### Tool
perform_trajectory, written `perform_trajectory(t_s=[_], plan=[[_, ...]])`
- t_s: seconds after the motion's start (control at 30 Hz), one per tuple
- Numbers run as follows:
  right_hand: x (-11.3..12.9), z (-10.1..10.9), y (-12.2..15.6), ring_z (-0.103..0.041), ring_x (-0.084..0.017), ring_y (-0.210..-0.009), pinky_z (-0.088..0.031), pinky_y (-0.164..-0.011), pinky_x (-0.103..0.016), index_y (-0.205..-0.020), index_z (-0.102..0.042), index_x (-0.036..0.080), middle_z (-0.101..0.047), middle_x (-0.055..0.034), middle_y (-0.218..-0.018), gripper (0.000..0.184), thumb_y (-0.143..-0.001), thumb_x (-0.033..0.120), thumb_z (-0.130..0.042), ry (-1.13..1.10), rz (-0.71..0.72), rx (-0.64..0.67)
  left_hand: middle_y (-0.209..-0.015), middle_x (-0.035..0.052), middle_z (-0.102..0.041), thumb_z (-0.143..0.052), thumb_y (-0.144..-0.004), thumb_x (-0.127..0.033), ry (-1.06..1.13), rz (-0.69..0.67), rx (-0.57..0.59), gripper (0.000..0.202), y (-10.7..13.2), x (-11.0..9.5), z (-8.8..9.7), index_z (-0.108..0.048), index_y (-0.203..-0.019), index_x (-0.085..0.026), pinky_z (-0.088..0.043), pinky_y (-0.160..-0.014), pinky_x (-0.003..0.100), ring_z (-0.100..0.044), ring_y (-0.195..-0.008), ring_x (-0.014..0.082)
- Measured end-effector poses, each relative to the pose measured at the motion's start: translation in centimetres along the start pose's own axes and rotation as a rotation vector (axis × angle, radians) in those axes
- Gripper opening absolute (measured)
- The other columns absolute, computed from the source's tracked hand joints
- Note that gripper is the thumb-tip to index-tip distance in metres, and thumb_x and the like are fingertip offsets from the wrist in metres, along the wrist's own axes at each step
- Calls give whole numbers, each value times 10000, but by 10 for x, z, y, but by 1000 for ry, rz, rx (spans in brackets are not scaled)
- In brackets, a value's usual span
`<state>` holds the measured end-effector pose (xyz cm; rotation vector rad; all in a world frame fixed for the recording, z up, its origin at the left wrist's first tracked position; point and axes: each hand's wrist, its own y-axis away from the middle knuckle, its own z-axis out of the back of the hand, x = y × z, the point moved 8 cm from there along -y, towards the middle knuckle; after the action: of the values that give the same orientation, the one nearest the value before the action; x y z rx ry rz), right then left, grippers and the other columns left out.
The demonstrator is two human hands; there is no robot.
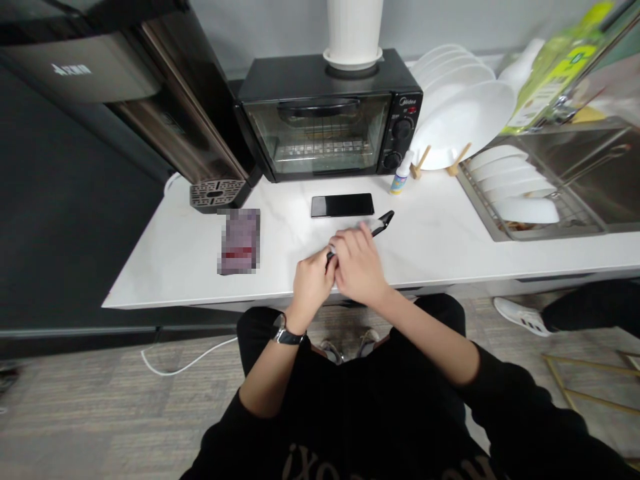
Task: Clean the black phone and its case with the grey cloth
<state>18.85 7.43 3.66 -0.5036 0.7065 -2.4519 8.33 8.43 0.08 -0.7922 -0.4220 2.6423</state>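
Note:
Both my hands meet over the front edge of the white counter [440, 247]. My left hand [311, 285], with a watch on its wrist, is closed round the near end of a slim black object [384, 222]. My right hand [358, 263] covers the middle of that object with curled fingers and seems to press something pale against it. Only the object's far tip sticks out past my right hand. A black phone [342, 205] lies flat on the counter just behind my hands.
A black toaster oven [327, 117] with a white pot [353, 32] on top stands at the back. A small spray bottle [401, 173], white plates [463, 110], a dish rack [520, 193] in the sink, a dark machine [150, 87] and a blurred card [239, 241] surround them. Another person's shoe [520, 316] shows right.

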Motion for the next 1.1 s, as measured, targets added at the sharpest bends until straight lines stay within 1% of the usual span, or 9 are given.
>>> perform_trajectory(t_s=[0.13,0.27,0.4,0.53,0.63,0.7,0.8,0.97,1.1], plan=[[28,-10,8,-505,-317,-1365,-278,-1300,-547,-1513,-499,101,-606,-173,-1459,574,-940,137,-481,-26,192,93,-832,118,-783,-549,-978,-122,-51,1,2,186,1,6,-2,-728,-927,-132,-521,-679,316,-739,-708,244],[-30,1,2,-491,-315,-1433,-314,-1292,-549,-1627,-342,85,-562,-186,-1541,711,-924,112,-440,25,110,73,-857,80,-794,-547,-1074,-263,30,-2,-35,218,0,1,2,-736,-1075,-154,-510,-689,285,-750,-723,213],[-78,12,-1,-423,-368,-1503,-257,-1303,-653,-1480,-493,122,-537,-200,-1533,632,-848,110,-500,40,-67,4,-844,49,-796,-557,-1094,-322,62,18,-42,246,0,-4,5,-734,-1174,-172,-486,-669,264,-739,-684,181],[-41,6,9,-269,-421,-1590,-187,-1294,-741,-1387,-535,134,-511,-217,-1524,542,-845,138,-520,-25,-63,-13,-926,64,-809,-522,-1099,-293,64,-4,-26,251,2,-5,4,-724,-1201,-184,-508,-704,272,-759,-759,192],[7,-4,17,-301,-396,-1582,-199,-1312,-695,-1483,-488,103,-548,-217,-1506,587,-901,173,-508,-79,72,80,-852,89,-786,-534,-1041,-192,-17,-13,-31,203,3,0,2,-733,-1057,-153,-518,-684,298,-743,-721,220],[19,-5,19,-323,-363,-1583,-204,-1331,-641,-1554,-437,96,-546,-202,-1543,643,-918,172,-493,-92,145,136,-779,94,-761,-551,-1003,-157,-59,-16,-35,189,4,2,1,-728,-937,-148,-511,-656,306,-722,-671,227],[-8,0,15,-354,-319,-1582,-201,-1348,-597,-1615,-371,109,-524,-178,-1598,742,-879,124,-472,-70,134,142,-779,77,-764,-557,-1050,-233,-19,-11,-48,216,3,1,4,-744,-975,-153,-506,-654,291,-712,-649,206],[-77,13,1,-366,-384,-1565,-203,-1321,-678,-1518,-436,48,-536,-242,-1538,714,-808,106,-492,30,-114,-23,-871,46,-803,-546,-1098,-333,80,4,-51,262,0,-7,8,-743,-1197,-190,-502,-691,251,-735,-697,166],[-30,5,4,-219,-431,-1624,-231,-1288,-733,-1471,-457,57,-519,-263,-1516,656,-825,154,-521,-51,-77,-5,-860,60,-795,-537,-1083,-283,52,16,-40,240,0,-4,7,-747,-1119,-173,-510,-686,265,-730,-696,181]])
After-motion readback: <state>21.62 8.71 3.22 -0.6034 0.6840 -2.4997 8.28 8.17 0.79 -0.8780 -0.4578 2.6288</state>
